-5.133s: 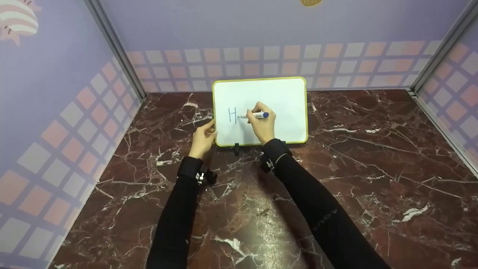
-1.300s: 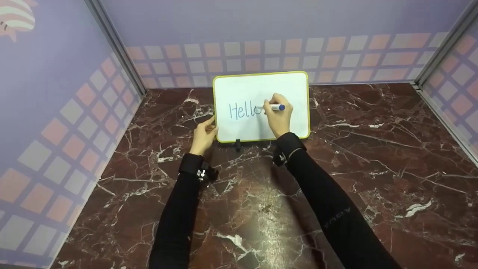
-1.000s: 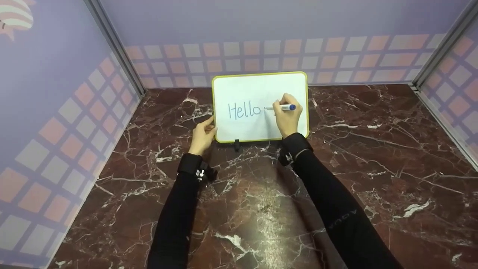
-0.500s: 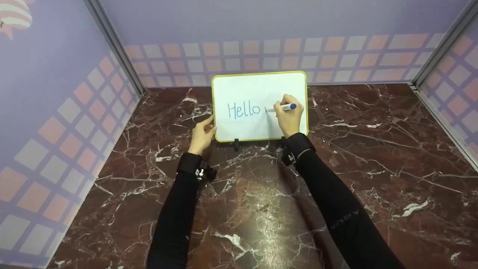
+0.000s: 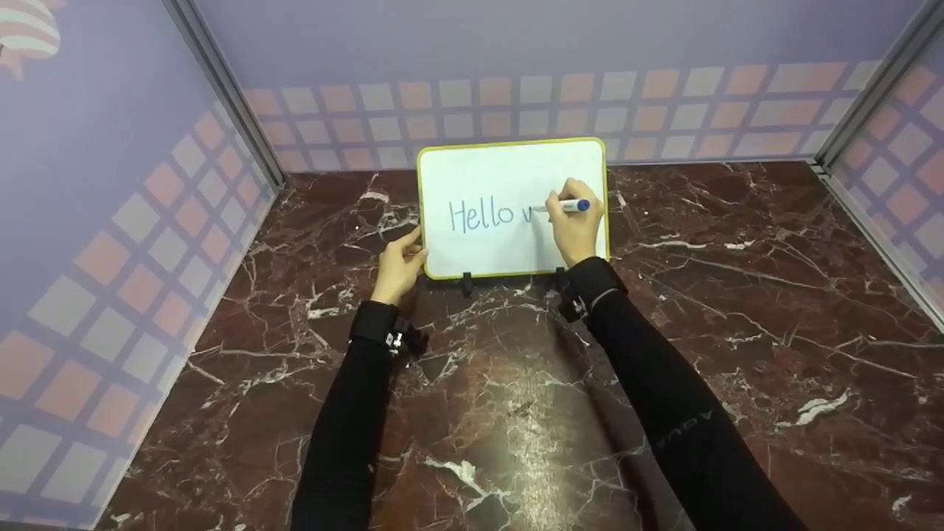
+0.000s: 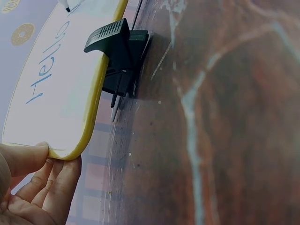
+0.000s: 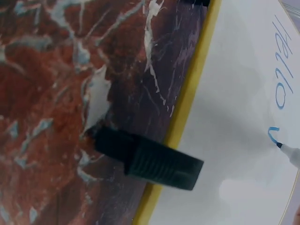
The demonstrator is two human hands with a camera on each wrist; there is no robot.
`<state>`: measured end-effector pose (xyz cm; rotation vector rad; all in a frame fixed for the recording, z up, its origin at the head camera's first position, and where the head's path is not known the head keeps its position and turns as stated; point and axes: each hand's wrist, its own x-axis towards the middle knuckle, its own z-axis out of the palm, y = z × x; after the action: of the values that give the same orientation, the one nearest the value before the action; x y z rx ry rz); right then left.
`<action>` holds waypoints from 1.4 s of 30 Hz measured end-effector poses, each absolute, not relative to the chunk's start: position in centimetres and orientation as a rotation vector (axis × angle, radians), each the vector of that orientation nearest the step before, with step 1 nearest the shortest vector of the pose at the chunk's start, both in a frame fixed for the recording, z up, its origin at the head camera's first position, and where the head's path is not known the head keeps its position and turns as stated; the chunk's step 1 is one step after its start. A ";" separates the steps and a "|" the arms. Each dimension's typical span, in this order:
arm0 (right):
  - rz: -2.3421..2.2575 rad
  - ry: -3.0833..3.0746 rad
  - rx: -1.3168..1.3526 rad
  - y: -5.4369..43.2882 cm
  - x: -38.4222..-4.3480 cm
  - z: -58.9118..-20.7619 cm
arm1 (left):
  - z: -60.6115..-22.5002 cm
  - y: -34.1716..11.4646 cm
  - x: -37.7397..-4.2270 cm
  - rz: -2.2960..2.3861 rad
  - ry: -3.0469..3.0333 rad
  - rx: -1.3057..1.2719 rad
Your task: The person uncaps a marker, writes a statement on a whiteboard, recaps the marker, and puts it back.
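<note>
A whiteboard (image 5: 487, 169) with a yellow frame leans back on a small black stand. Blue handwriting on it reads "Hello", followed by the strokes of another letter. My left hand (image 5: 399, 265) pinches the board's lower left corner; the left wrist view shows the thumb on the front face and fingers (image 6: 63, 187) behind the frame. In my right hand (image 5: 577, 232) is a white marker with a blue end (image 5: 582, 205), gripped like a pen. Its dark tip (image 7: 279, 145) is at the end of the newest blue stroke in the right wrist view.
Black stand clips (image 6: 110, 37) hook over the board's bottom edge, one of them (image 7: 161, 164) large in the right wrist view. The reddish-brown marble-patterned tabletop (image 5: 472, 413) is enclosed by purple panels (image 5: 516, 44) with pink and white squares.
Earlier the board showed only "H"; now "Hello" and part of another letter are written. My right hand has moved rightward with the marker. The left hand keeps its hold on the corner.
</note>
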<state>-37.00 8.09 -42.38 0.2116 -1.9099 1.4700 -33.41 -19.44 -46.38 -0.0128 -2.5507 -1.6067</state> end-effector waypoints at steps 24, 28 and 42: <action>1.426 -1.830 0.150 9.8 -37.1 -42.7 | -46.4 -19.3 -33.5 -1.582 -2.560 -0.004; 1.434 -1.845 0.170 9.9 -37.2 -42.7 | -46.4 -19.4 -33.5 -1.583 -2.556 -0.005; 1.363 -1.912 0.149 9.7 -37.0 -42.6 | -46.4 -19.4 -33.3 -1.570 -2.571 -0.005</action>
<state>-37.02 9.68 -42.63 0.1492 -1.9121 1.3632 -33.33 -19.43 -46.36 -0.0049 -2.5711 -1.5699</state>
